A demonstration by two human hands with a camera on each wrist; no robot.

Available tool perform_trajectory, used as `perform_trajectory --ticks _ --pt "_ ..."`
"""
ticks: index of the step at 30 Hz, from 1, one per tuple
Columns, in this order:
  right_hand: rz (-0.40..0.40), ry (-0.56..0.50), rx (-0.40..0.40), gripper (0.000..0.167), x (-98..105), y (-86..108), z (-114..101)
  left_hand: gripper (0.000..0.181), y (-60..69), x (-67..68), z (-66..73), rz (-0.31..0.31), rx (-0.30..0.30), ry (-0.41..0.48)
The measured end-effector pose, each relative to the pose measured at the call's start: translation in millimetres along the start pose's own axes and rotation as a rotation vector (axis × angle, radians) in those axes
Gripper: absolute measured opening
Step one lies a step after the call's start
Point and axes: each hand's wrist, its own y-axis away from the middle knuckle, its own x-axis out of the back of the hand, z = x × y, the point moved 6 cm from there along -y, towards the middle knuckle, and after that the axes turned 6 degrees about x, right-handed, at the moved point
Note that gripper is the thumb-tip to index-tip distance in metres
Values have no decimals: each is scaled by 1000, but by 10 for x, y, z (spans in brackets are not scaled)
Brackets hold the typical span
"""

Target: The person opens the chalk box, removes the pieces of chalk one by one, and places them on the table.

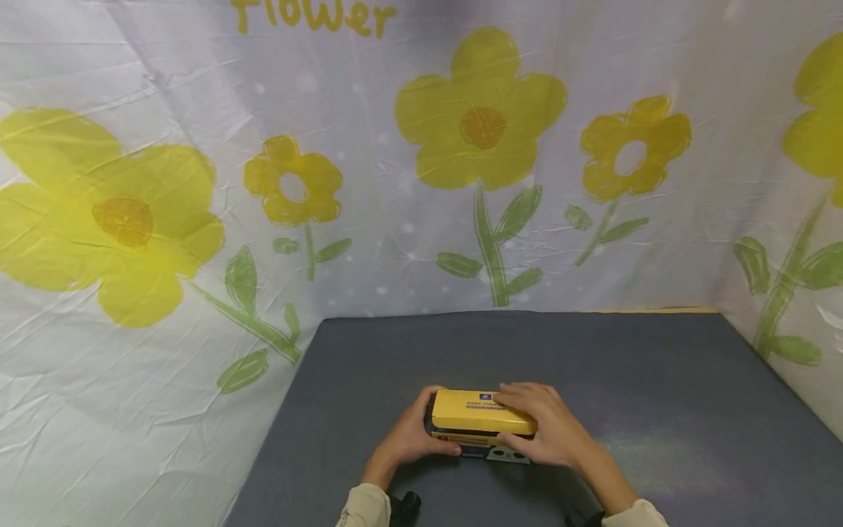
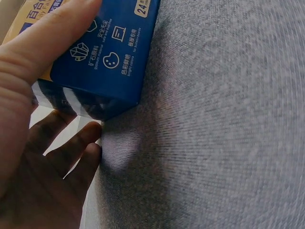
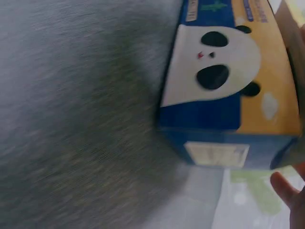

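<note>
A small cardboard box [image 1: 484, 412] with a yellow top sits on the grey table near its front. Its blue and yellow front carries a panda face [image 3: 219, 62] and printed icons [image 2: 112, 59]. A dark gap shows between the yellow lid [image 3: 295, 67] and the box body. My left hand [image 1: 415, 433] grips the left end, thumb across the front and fingers at the end and behind. At the right end, my right hand [image 1: 543, 424] lays its fingers over the top, with the thumb at the front edge below the lid. What lies inside is hidden.
The grey table [image 1: 514, 348] stretches behind and to both sides of the box. White cloth walls [image 1: 382, 241] with painted yellow flowers border the table at the back, left and right.
</note>
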Motion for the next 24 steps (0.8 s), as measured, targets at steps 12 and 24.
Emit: perform_trajectory --ticks 12,24 --pt "317 -84 -76 49 195 427 201 105 0 17 -32 -3 6 8" --pt "351 -60 -116 39 144 549 254 108 -15 -16 -86 -14 22 29"
